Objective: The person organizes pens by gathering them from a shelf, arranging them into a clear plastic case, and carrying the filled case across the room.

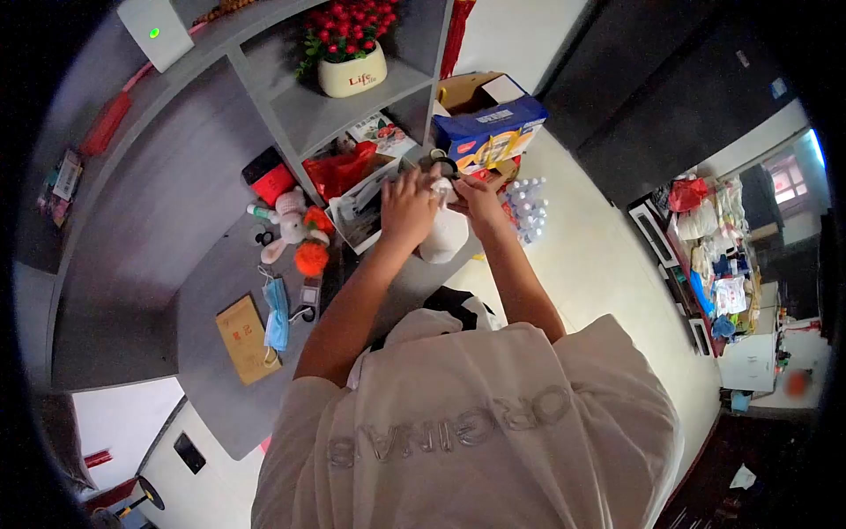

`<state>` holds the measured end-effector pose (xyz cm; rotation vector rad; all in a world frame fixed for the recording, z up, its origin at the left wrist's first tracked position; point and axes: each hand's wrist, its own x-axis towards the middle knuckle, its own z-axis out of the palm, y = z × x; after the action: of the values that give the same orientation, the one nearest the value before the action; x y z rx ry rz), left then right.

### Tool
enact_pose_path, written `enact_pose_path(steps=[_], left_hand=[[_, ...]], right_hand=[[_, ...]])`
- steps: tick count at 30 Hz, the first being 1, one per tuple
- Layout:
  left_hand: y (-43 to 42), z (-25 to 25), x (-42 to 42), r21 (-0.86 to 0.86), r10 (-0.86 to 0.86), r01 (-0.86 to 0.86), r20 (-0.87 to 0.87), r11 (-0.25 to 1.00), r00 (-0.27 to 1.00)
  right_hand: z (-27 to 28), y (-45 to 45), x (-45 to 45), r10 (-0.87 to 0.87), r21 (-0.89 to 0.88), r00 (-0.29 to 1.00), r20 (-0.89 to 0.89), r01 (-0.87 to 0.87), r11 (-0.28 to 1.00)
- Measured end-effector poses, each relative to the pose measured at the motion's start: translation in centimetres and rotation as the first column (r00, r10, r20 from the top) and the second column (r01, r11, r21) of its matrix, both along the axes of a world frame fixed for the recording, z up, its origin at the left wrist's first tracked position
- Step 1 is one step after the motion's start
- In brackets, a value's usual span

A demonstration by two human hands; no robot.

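White item [445,238] at left hand [409,210] and right hand [479,201], likely mid-handling. Left fingers apart, right unclear; next: steady support.

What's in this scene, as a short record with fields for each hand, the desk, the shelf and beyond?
Left hand: at the upper end of a white object, grip unclear
Right hand: close beside the left, grip unclear
Desk: blue face mask, brown envelope, plush rabbit toy
Shelf: red-berried plant in a white pot marked "Life"
Beyond the hands: open blue carton, clear bottles with pale caps
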<state>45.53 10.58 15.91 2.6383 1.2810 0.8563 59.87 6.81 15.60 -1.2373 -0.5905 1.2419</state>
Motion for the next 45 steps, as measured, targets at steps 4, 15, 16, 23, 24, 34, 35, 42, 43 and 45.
enact_pose_path(steps=[4, 15, 16, 23, 24, 34, 35, 42, 43, 45], left_hand=[[2.5, 1.3, -2.0, -0.495, 0.004, -0.001, 0.006, 0.869, 1.0], [0.0, -1.1, 0.6, -0.114, 0.55, 0.825, 0.693, -0.554, 0.465], [0.2, -1.2, 0.9, -0.087, 0.589, 0.832, 0.667, -0.547, 0.457], [2.1, -4.4, 3.5, -0.412, 0.694, 0.882, 0.565, -0.23, 0.445], [2.0, -4.2, 4.0, -0.663, 0.708, 0.748, 0.528, -0.002, 0.47], [-0.5, -2.2, 4.8, -0.522, 0.253, 0.343, 0.766, 0.781, 0.591], [-0.8, -1.7, 4.7, -0.391, 0.124, 0.276, 0.742, 0.878, 0.659], [-0.1, -1.9, 3.0, -0.043, -0.307, 0.307, 0.004, 0.951, 0.952], [0.4, -1.9, 2.9, -0.05, -0.306, 0.304, -0.031, 0.951, 0.952], [2.2, -1.8, 2.7, -0.112, -0.261, 0.274, 0.117, 0.955, 0.958]], right_hand=[[-0.3, -0.5, 0.9, -0.003, 0.028, 1.0, 0.002, 0.003, 1.0], [3.1, -0.7, 1.6, 0.025, -0.063, 0.963, 0.268, -0.009, 0.998], [1.7, -0.1, 2.8, 0.122, -0.05, 0.938, 0.324, -0.112, 0.992], [0.3, -1.4, 2.0, -0.079, 0.208, 0.937, 0.34, 0.008, 0.978], [0.9, -2.4, 1.4, -0.049, 0.136, 0.971, 0.233, 0.018, 0.991], [-2.7, -3.2, -1.1, 0.014, -0.019, 0.999, 0.041, -0.014, 1.0], [-1.9, -3.2, -1.3, -0.005, -0.009, 1.0, 0.028, 0.006, 1.0], [-2.7, -2.5, 0.5, 0.107, -0.074, 0.991, 0.076, -0.101, 0.992], [-2.8, -2.4, 0.5, 0.12, -0.076, 0.989, 0.089, -0.113, 0.991], [-2.8, -2.2, 0.7, 0.174, -0.084, 0.977, 0.125, -0.165, 0.983]])
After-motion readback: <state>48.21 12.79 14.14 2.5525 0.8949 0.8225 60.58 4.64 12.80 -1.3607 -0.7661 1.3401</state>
